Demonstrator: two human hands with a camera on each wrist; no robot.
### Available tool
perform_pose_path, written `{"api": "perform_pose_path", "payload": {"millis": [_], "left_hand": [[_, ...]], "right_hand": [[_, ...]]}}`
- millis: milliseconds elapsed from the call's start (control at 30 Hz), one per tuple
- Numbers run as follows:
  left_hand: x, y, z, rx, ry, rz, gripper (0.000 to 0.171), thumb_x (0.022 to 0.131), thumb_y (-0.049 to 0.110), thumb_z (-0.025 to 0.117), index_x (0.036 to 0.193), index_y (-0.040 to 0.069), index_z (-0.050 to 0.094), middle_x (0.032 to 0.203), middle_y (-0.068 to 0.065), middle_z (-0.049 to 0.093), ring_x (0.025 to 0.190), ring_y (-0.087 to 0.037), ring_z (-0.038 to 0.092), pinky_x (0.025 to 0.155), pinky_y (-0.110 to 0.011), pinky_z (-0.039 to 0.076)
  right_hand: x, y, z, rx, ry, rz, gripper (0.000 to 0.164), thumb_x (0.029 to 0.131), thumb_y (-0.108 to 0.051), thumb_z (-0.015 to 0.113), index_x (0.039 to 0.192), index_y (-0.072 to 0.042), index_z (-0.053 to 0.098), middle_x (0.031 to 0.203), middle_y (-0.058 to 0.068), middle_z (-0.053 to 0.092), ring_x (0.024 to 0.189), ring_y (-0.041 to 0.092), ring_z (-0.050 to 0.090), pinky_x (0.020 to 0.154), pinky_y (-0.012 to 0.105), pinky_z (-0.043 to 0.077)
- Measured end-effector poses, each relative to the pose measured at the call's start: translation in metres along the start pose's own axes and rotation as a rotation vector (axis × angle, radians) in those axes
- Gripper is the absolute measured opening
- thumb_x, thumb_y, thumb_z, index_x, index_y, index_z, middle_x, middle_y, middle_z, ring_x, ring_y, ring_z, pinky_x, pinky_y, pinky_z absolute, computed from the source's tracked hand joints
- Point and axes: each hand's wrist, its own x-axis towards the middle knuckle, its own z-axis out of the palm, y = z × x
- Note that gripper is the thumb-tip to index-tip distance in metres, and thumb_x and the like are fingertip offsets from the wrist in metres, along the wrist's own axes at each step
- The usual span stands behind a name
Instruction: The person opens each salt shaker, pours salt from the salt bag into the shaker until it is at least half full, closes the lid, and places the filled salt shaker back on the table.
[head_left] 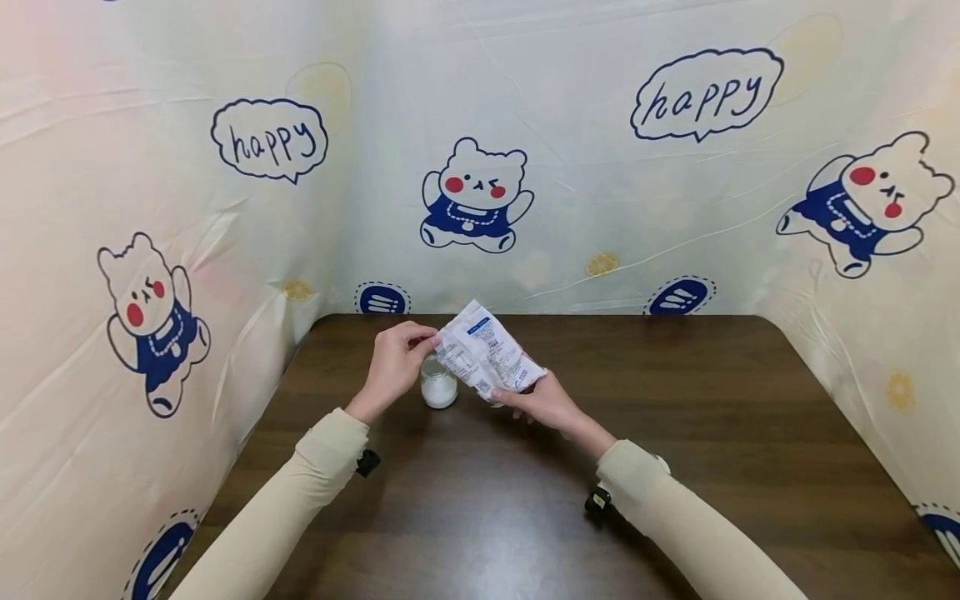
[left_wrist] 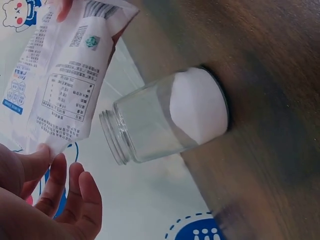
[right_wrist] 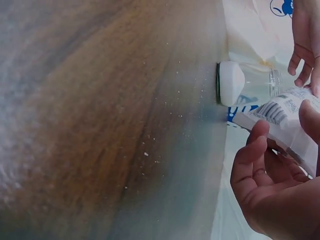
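A white printed plastic packet [head_left: 491, 350] is held tilted between both hands above the table. My left hand [head_left: 396, 365] pinches one corner between thumb and forefinger, its other fingers loosely bent in the left wrist view. At the packet's lower end, my right hand [head_left: 553, 404] grips with the thumb on the printed face and the fingers beneath. A lidless glass jar [left_wrist: 150, 122] stands upright on the table beside the packet, just below my left hand. White powder [left_wrist: 200, 105] lies heaped in its bottom. The packet's underside is mostly hidden from the head view.
Everything stands on a dark brown wooden table [head_left: 675, 450]. White grains [right_wrist: 146, 154] are scattered on its surface in the right wrist view. A printed cloth [head_left: 577, 208] with bears hangs behind the table and along both sides.
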Motion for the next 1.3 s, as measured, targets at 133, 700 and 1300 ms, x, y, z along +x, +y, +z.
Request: {"api": "perform_pose_path", "payload": {"millis": [133,700,1300], "left_hand": [[0.0,0.003,0.001,0.009,-0.005,0.014,0.012,0.096,0.003,0.077,0.107,-0.001,0.081,0.097,-0.01,0.074,0.083,-0.024,0.065,0.071,-0.037,0.053],[0.003,0.022,0.002,0.038,-0.022,0.009,0.014,0.097,0.006,0.077,0.109,0.001,0.081,0.102,-0.008,0.074,0.086,-0.023,0.066,0.073,-0.038,0.055],[0.004,0.033,0.003,0.036,0.007,0.073,0.012,0.097,0.006,0.076,0.107,0.0,0.082,0.102,-0.009,0.075,0.085,-0.023,0.067,0.073,-0.038,0.054]], "right_hand": [[-0.003,0.001,0.0,0.018,-0.018,0.011,0.035,0.093,-0.026,0.084,0.12,-0.008,0.072,0.093,0.018,0.075,0.068,0.036,0.068,0.054,0.044,0.055],[-0.014,-0.002,0.002,0.075,0.013,0.034,0.034,0.094,-0.024,0.084,0.121,-0.007,0.073,0.096,0.009,0.077,0.072,0.034,0.069,0.056,0.041,0.054],[-0.026,-0.004,-0.005,0.091,0.005,0.042,0.034,0.094,-0.02,0.083,0.121,-0.004,0.071,0.088,0.016,0.071,0.075,0.041,0.065,0.059,0.037,0.054]]}}
